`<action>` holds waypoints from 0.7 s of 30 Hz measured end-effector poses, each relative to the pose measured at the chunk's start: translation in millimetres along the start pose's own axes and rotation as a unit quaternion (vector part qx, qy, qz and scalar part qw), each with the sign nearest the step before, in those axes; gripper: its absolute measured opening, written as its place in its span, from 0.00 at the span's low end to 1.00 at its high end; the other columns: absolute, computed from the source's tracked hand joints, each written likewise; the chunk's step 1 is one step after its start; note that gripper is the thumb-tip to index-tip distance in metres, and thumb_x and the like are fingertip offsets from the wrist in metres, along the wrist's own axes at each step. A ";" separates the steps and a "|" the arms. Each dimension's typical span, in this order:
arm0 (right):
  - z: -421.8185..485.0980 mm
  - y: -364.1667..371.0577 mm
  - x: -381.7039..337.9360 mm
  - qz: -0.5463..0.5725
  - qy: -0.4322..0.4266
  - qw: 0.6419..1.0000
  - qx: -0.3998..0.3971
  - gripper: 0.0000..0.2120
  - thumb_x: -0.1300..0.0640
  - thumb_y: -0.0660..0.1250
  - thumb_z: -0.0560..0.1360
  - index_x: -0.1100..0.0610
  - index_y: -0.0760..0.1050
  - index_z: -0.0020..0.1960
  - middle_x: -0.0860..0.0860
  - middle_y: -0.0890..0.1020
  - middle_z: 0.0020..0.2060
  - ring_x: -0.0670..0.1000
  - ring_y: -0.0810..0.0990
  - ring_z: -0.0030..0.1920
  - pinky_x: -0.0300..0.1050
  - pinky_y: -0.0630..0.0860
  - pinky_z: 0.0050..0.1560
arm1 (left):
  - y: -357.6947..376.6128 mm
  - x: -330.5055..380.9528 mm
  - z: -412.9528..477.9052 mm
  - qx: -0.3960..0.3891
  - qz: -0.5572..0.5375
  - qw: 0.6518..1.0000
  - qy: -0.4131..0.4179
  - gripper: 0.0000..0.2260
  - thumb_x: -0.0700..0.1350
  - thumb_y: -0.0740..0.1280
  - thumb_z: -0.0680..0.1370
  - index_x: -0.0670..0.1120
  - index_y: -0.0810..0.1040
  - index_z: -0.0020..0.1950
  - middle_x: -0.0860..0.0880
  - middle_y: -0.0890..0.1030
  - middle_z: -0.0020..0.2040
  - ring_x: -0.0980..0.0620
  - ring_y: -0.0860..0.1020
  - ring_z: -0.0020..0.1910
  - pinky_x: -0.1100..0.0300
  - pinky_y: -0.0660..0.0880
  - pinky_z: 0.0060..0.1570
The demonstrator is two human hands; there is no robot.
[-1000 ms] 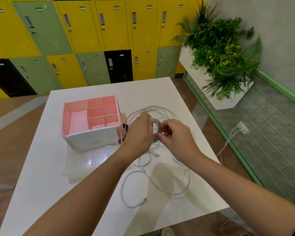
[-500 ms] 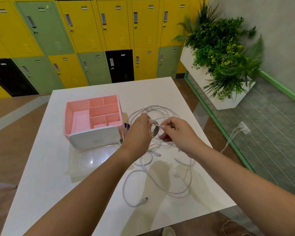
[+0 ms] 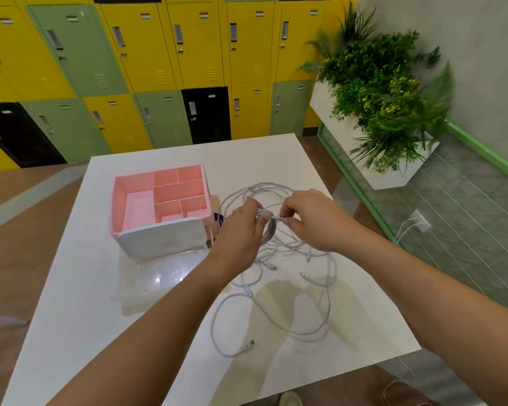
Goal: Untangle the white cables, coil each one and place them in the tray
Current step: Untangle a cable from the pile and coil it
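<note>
White cables (image 3: 279,291): tangled heap on counter (image 3: 85,317), beside pink tray (image 3: 114,206); no cable in tray. Left hand (image 3: 244,227) grips a part-wound coil (image 3: 269,231); right hand (image 3: 311,221) pinches its strand. Progress: early, apparently first cable.

Bright, even indoor light, seemingly from above, with low contrast. The arms (image 3: 159,332) cast soft, diffuse shadows on the white counter (image 3: 276,159) near its front edge. There are small glare spots on the clear plastic sheet (image 3: 159,278). Wide-angle warp: the lockers (image 3: 147,54) lean and bow toward the left edge. The plant (image 3: 387,92) at right is slightly smeared, but the centre is sharp — cables (image 3: 276,317) read clean.
</note>
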State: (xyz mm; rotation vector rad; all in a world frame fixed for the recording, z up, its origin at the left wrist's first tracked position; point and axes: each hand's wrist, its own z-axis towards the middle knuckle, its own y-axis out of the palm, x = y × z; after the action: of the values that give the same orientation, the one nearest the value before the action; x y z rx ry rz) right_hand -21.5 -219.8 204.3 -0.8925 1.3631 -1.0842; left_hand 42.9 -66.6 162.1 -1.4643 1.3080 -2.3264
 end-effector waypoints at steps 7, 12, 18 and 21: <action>-0.9 -6.5 -10.1 0.168 0.065 0.983 -0.022 0.09 0.53 0.64 0.78 0.55 0.77 0.42 0.46 0.80 0.36 0.47 0.76 0.39 0.40 0.69 0.38 | -1.4 18.3 1.2 0.020 -0.091 0.994 -0.063 0.10 0.51 0.56 0.83 0.47 0.71 0.47 0.54 0.75 0.41 0.55 0.74 0.41 0.59 0.69 0.40; -5.6 -2.0 -14.9 0.195 0.061 0.978 -0.036 0.07 0.56 0.65 0.78 0.56 0.73 0.42 0.50 0.79 0.38 0.51 0.74 0.40 0.45 0.69 0.41 | -2.2 19.4 5.8 -0.014 -0.192 0.969 -0.155 0.09 0.52 0.57 0.82 0.51 0.73 0.48 0.53 0.77 0.45 0.56 0.74 0.45 0.55 0.72 0.46; 4.7 -5.6 1.4 0.118 0.019 0.993 -0.017 0.07 0.57 0.67 0.76 0.51 0.74 0.40 0.47 0.74 0.41 0.51 0.72 0.45 0.42 0.67 0.43 | -7.4 17.4 7.9 -0.045 -0.153 0.978 -0.136 0.12 0.52 0.57 0.82 0.48 0.72 0.43 0.52 0.73 0.38 0.53 0.71 0.39 0.55 0.68 0.42; 6.9 -5.1 9.3 -0.009 -0.032 0.997 0.065 0.02 0.54 0.68 0.76 0.51 0.79 0.45 0.46 0.71 0.45 0.50 0.69 0.49 0.43 0.66 0.46 | -9.1 11.9 8.4 -0.068 -0.188 0.970 -0.140 0.14 0.53 0.59 0.81 0.44 0.74 0.46 0.51 0.73 0.37 0.50 0.72 0.39 0.48 0.74 0.49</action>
State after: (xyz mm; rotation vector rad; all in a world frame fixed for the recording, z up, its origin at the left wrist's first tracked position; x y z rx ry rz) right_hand -15.9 -230.8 206.8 -0.8386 1.2198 -1.1351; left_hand 46.2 -71.8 178.2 -2.1585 1.2184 -2.1474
